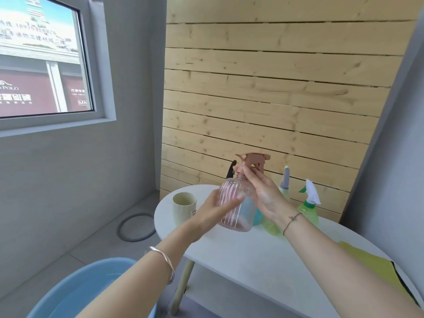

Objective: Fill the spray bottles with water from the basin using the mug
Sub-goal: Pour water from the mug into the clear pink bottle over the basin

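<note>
A: What's biggest here?
B: A slatted pine panel (270,92), knotty and pale, leaning behind a round, smooth white worktop (259,260). Below the worktop's near left edge sits a blue plastic basin (75,290) with clear water in it.

A: And on the worktop?
B: A yellow-green cloth (376,269) lies flat at the right edge. At the far edge stand a green bottle (309,210) with a white trigger, a second green bottle (273,223) with a tall grey-capped top, and a blue bottle (257,217) mostly hidden. Whether any holds water, I cannot tell.

A: The mug?
B: The mug (185,205) is pale cream and matte, a plain cylinder at the far left edge, upright; it looks empty.

A: Where's the pink bottle?
B: The pink bottle (238,203) is clear ribbed plastic, rounded, with a brown-pink trigger head. It is held up above the worktop's far edge, between the two hands, and looks empty.

A: How do the hands hold it?
B: The left hand (218,211) wraps the belly from the left, fingers spread over the ribs. The right hand (263,193) pinches the neck collar under the trigger head.
</note>
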A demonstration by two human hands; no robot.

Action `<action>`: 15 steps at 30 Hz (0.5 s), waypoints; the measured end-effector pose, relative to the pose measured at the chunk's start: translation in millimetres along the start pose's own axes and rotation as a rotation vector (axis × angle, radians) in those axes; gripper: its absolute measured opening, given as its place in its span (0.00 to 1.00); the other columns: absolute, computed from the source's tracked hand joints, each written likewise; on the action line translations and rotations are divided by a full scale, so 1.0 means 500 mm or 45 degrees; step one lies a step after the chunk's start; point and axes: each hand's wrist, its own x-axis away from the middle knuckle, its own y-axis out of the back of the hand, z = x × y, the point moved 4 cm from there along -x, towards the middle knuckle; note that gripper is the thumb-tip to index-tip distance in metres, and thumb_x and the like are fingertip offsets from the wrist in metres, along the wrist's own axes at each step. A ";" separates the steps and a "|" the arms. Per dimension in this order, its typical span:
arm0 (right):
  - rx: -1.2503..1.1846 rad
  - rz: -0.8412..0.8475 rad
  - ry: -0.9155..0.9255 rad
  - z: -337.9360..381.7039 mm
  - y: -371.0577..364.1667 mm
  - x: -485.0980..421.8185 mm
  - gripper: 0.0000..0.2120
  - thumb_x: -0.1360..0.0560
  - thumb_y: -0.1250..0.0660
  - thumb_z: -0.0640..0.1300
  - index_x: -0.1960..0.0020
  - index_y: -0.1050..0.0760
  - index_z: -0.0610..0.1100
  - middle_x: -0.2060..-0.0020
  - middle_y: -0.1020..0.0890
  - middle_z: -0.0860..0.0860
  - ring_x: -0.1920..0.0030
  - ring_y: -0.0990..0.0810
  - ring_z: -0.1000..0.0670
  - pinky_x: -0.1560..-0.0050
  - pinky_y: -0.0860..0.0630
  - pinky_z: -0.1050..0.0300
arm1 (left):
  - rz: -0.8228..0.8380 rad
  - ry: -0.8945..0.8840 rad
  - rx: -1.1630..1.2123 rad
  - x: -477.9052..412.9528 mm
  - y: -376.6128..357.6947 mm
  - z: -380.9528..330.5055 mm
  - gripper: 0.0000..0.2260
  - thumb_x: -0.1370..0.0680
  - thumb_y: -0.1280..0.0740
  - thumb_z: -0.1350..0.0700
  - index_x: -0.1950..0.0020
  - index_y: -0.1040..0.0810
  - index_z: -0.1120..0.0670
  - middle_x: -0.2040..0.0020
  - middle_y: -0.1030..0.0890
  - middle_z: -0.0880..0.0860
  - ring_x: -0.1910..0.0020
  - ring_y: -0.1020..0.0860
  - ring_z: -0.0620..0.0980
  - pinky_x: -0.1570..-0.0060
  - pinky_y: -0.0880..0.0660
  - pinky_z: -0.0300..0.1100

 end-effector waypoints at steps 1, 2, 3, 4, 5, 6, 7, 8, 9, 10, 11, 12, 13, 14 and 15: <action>0.020 -0.003 0.004 -0.002 -0.004 0.001 0.12 0.23 0.35 0.44 0.42 0.23 0.41 0.40 0.20 0.43 0.43 0.22 0.48 0.40 0.25 0.53 | -0.081 -0.041 -0.045 0.002 0.004 -0.005 0.27 0.28 0.29 0.38 0.34 0.32 0.46 0.43 0.22 0.42 0.50 0.22 0.34 0.58 0.27 0.29; 0.027 -0.002 0.003 -0.003 -0.007 0.002 0.12 0.23 0.36 0.45 0.42 0.22 0.41 0.40 0.21 0.44 0.42 0.22 0.47 0.40 0.25 0.53 | -0.124 -0.059 -0.051 -0.002 0.010 -0.002 0.26 0.28 0.27 0.41 0.34 0.32 0.47 0.44 0.21 0.45 0.53 0.21 0.35 0.62 0.27 0.27; 0.017 0.003 -0.007 -0.003 -0.008 0.001 0.11 0.23 0.36 0.45 0.43 0.22 0.42 0.39 0.21 0.43 0.41 0.23 0.46 0.38 0.26 0.50 | -0.098 -0.047 0.003 -0.005 0.014 0.000 0.28 0.28 0.27 0.41 0.33 0.32 0.48 0.45 0.20 0.47 0.55 0.19 0.37 0.63 0.26 0.27; -0.004 0.008 -0.022 -0.004 -0.007 -0.001 0.10 0.23 0.36 0.45 0.44 0.22 0.42 0.39 0.22 0.42 0.40 0.23 0.45 0.35 0.28 0.47 | -0.028 -0.024 0.102 -0.006 0.016 0.000 0.31 0.28 0.27 0.39 0.31 0.33 0.49 0.44 0.19 0.49 0.53 0.17 0.40 0.60 0.24 0.29; -0.022 0.013 -0.039 -0.003 -0.005 -0.001 0.10 0.23 0.36 0.45 0.45 0.22 0.42 0.38 0.22 0.42 0.40 0.24 0.44 0.34 0.29 0.45 | 0.047 0.022 0.204 -0.005 0.017 0.001 0.36 0.31 0.28 0.35 0.30 0.34 0.51 0.41 0.19 0.51 0.49 0.17 0.45 0.53 0.22 0.35; -0.041 0.016 -0.049 -0.002 -0.002 -0.003 0.09 0.23 0.36 0.45 0.46 0.21 0.42 0.38 0.22 0.41 0.41 0.24 0.44 0.33 0.30 0.44 | 0.105 0.083 0.248 -0.009 0.018 0.010 0.40 0.33 0.29 0.32 0.29 0.34 0.51 0.39 0.19 0.52 0.45 0.17 0.48 0.46 0.22 0.41; -0.049 0.019 -0.051 -0.003 -0.001 -0.004 0.09 0.23 0.36 0.45 0.47 0.21 0.42 0.39 0.22 0.42 0.41 0.24 0.45 0.33 0.31 0.43 | 0.130 0.124 0.232 -0.010 0.016 0.015 0.41 0.34 0.29 0.30 0.29 0.35 0.51 0.38 0.20 0.51 0.43 0.18 0.49 0.44 0.22 0.43; -0.039 0.019 -0.045 -0.004 -0.002 -0.006 0.08 0.23 0.36 0.45 0.48 0.21 0.43 0.41 0.21 0.43 0.42 0.24 0.45 0.33 0.30 0.44 | 0.137 0.116 0.190 -0.008 0.012 0.013 0.38 0.32 0.30 0.30 0.30 0.36 0.49 0.38 0.21 0.49 0.43 0.19 0.48 0.47 0.22 0.40; -0.013 0.020 -0.032 -0.004 -0.005 -0.004 0.08 0.23 0.36 0.45 0.49 0.20 0.43 0.43 0.19 0.44 0.43 0.24 0.46 0.33 0.30 0.46 | 0.112 0.091 0.145 -0.004 0.007 0.007 0.33 0.29 0.31 0.33 0.32 0.38 0.47 0.39 0.22 0.46 0.44 0.19 0.44 0.54 0.22 0.35; 0.011 0.019 -0.020 -0.006 -0.009 -0.004 0.08 0.23 0.35 0.45 0.49 0.20 0.44 0.45 0.19 0.46 0.44 0.24 0.47 0.34 0.29 0.47 | 0.078 0.072 0.102 -0.005 0.004 0.005 0.30 0.27 0.31 0.35 0.32 0.39 0.45 0.40 0.23 0.43 0.46 0.21 0.40 0.59 0.24 0.32; 0.029 0.010 -0.010 -0.005 -0.011 -0.004 0.08 0.23 0.35 0.45 0.48 0.20 0.44 0.45 0.18 0.46 0.44 0.23 0.48 0.34 0.29 0.48 | 0.047 0.058 0.066 -0.003 0.003 0.001 0.30 0.27 0.31 0.36 0.31 0.39 0.45 0.40 0.23 0.43 0.47 0.23 0.38 0.57 0.26 0.33; 0.051 -0.005 0.003 -0.003 -0.012 -0.003 0.08 0.23 0.35 0.46 0.48 0.20 0.45 0.45 0.18 0.47 0.44 0.23 0.49 0.34 0.29 0.49 | 0.037 0.059 0.046 -0.004 0.005 0.002 0.32 0.28 0.31 0.35 0.30 0.38 0.46 0.38 0.24 0.43 0.46 0.24 0.39 0.53 0.28 0.36; 0.085 -0.023 0.018 0.003 -0.010 -0.005 0.08 0.23 0.35 0.47 0.48 0.20 0.47 0.44 0.18 0.48 0.44 0.22 0.50 0.35 0.29 0.51 | 0.036 0.081 0.044 -0.004 0.006 0.003 0.34 0.29 0.31 0.34 0.29 0.38 0.45 0.36 0.26 0.45 0.44 0.25 0.41 0.47 0.30 0.39; 0.117 -0.035 0.031 0.012 -0.006 -0.008 0.07 0.23 0.36 0.48 0.49 0.21 0.49 0.44 0.18 0.49 0.43 0.22 0.51 0.36 0.30 0.52 | 0.044 0.106 0.046 -0.002 0.009 0.008 0.36 0.30 0.31 0.33 0.28 0.39 0.45 0.34 0.27 0.45 0.42 0.26 0.44 0.44 0.32 0.42; 0.138 -0.045 0.040 0.025 -0.002 -0.012 0.06 0.22 0.37 0.49 0.50 0.22 0.51 0.45 0.18 0.52 0.43 0.23 0.52 0.38 0.32 0.53 | 0.049 0.130 0.035 -0.002 0.015 0.017 0.42 0.32 0.31 0.31 0.25 0.42 0.46 0.32 0.28 0.46 0.39 0.27 0.45 0.40 0.32 0.44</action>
